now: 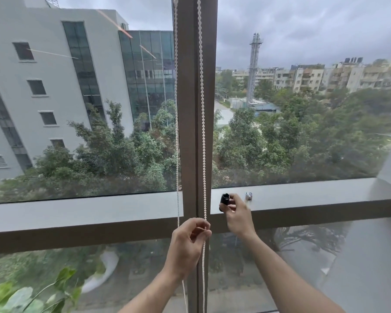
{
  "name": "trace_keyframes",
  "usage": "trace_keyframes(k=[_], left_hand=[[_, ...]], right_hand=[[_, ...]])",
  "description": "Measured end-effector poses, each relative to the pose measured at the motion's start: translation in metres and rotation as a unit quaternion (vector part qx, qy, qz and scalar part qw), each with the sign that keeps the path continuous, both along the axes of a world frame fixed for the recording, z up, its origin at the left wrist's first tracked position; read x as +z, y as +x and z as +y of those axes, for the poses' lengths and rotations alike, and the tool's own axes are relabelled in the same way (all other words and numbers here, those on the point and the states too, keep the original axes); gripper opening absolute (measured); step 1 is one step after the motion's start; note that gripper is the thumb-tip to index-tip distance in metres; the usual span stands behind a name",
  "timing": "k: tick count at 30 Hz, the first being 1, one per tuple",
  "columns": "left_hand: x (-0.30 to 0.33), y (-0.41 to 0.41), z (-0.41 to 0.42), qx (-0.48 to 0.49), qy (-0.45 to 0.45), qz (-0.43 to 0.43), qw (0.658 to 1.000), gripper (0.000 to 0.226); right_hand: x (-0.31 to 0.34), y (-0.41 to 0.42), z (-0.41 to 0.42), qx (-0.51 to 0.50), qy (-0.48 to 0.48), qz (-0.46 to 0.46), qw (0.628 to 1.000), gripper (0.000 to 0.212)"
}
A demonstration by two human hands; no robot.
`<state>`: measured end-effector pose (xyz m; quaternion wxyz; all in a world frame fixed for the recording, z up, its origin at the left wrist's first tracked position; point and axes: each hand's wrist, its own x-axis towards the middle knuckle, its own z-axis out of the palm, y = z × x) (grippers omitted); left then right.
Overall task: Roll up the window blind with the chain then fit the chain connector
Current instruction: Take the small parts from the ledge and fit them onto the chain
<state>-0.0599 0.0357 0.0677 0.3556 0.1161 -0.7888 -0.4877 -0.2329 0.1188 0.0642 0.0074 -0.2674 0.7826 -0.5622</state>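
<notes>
no blind shows anywhere over the glass, so the rolling-up looks done, or near enough; the top of the window is out of sight, so that is a judgement. what seems left is the connector

the left hand [189,239] has its thumb and fingers pinched on the right strand of the white bead chain [203,123], which runs straight up from the fingertips along the brown window post [191,109] and hangs down past the wrist toward the bottom edge. the other strand sits just to the left of that hand, thinner and fainter against the glass, and passes behind the hand's outer edge

up and to the right of the left hand, well clear of the chain, the right hand [236,213] is closed around a small black cylinder [225,198], gripped between thumb and fingers with its open end pointing up. it is likely the connector or part of it, though too small to be sure. just right of that hand a small silver piece [248,196] stands on the grey ledge [314,195], not touched

the black piece and the chain are apart, so the fitting is not yet started; the hands need to come together at the pinched strand
</notes>
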Motion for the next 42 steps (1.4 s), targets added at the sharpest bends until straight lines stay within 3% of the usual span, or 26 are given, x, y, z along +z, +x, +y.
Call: trace_keyframes(k=[7, 21, 26, 31, 42], left_hand=[[0.003, 0.001, 0.003, -0.019, -0.004, 0.009, 1.000, 0.031], [0.010, 0.006, 0.002, -0.010, -0.077, 0.008, 0.997, 0.042], [0.011, 0.010, 0.000, -0.083, 0.017, -0.008, 0.996, 0.048], [0.011, 0.011, -0.004, -0.123, 0.078, -0.030, 0.989, 0.049], [0.005, 0.010, -0.005, -0.113, 0.088, -0.021, 0.989, 0.058]], right_hand=[[-0.012, 0.042, 0.024, 0.075, -0.007, 0.024, 0.997, 0.026], [-0.024, 0.082, 0.032, 0.097, -0.045, 0.016, 0.994, 0.027], [-0.023, 0.088, 0.034, 0.101, -0.082, 0.004, 0.991, 0.018], [-0.019, 0.092, 0.035, 0.111, -0.100, -0.007, 0.989, 0.022], [-0.022, 0.088, 0.038, 0.145, -0.113, -0.030, 0.983, 0.024]])
